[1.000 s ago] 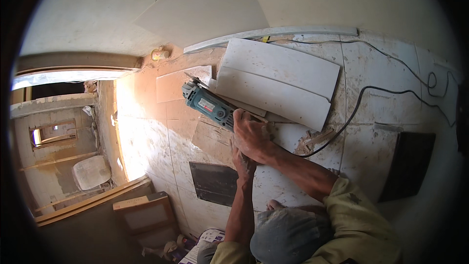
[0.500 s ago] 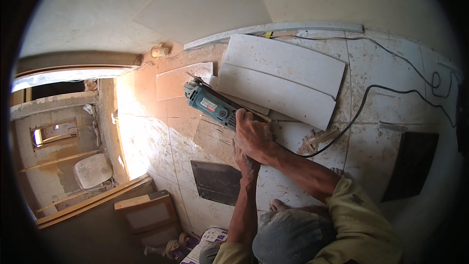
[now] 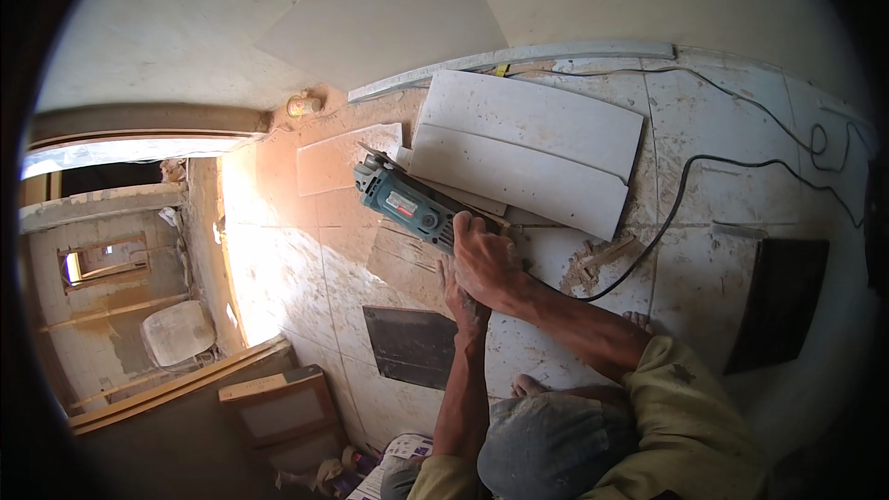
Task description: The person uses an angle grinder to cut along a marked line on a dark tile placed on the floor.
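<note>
A teal angle grinder (image 3: 403,204) is tilted over the floor, its disc end toward the far left. My right hand (image 3: 486,264) wraps round its rear body, knuckles up. Just below the right wrist is my left hand (image 3: 460,301), close to the grinder's rear; its fingers are mostly hidden behind the right hand. The grinder's disc (image 3: 381,157) shows as a thin edge beside the stacked pale tiles (image 3: 532,153). Under the grinder lies a dusty brownish board (image 3: 407,264). Beyond the disc sits a flat pale piece, partly covered with reddish dust (image 3: 347,159).
A black cord (image 3: 681,185) runs right from the grinder. Dark tiles (image 3: 407,343) (image 3: 778,306) lie on either side of me. A long pale metal bar (image 3: 519,57) follows the wall. Rubble (image 3: 597,264) lies near my foot. At left, a doorway opens beside a cardboard box (image 3: 282,407).
The grinder and both my hands have shifted slightly right and down in view. The view itself has moved a little; the grip of the right hand looks unchanged.
</note>
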Motion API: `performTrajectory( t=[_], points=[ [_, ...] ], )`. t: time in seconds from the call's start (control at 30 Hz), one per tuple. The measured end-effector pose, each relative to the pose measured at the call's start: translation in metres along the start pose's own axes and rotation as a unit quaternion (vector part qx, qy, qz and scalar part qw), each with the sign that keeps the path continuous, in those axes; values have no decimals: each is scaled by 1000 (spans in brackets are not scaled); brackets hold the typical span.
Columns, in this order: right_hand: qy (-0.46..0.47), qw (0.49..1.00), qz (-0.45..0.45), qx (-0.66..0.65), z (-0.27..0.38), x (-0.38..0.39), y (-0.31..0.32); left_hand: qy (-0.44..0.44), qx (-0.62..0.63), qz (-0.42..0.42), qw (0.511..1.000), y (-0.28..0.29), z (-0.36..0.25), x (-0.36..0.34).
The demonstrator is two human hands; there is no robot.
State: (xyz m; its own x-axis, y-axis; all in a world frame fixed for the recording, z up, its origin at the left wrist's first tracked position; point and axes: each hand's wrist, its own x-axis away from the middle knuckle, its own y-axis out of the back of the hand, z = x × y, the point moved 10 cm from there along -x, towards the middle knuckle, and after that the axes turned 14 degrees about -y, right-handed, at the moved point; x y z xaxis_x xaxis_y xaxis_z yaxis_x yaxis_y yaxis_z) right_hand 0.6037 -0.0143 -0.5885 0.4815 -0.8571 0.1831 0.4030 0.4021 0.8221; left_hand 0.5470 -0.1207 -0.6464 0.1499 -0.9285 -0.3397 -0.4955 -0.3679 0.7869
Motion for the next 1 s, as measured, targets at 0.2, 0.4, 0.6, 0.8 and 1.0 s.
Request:
performTrajectory(
  t=[0.2, 0.4, 0.6, 0.8, 1.0],
  points=[
    [-4, 1000, -11, 18, 0, 3, -2, -8, -15, 15, 1000, -4, 8, 3],
    [-7, 1000, -11, 14, -6, 6, -2, -1, -31, 34, 999, -5, 0, -4],
    [-18, 1000, 7, 1, -16, 11, -12, -10, -42, 45, 998, -9, 3, -3],
    [7, 999, -14, 32, -15, 23, 14, -11, -50, 45, 998, -10, 6, 0],
    [3, 1000, 10, 13, -23, 30, 12, -19, -55, 22, 998, -8, 5, -1]
  ],
)
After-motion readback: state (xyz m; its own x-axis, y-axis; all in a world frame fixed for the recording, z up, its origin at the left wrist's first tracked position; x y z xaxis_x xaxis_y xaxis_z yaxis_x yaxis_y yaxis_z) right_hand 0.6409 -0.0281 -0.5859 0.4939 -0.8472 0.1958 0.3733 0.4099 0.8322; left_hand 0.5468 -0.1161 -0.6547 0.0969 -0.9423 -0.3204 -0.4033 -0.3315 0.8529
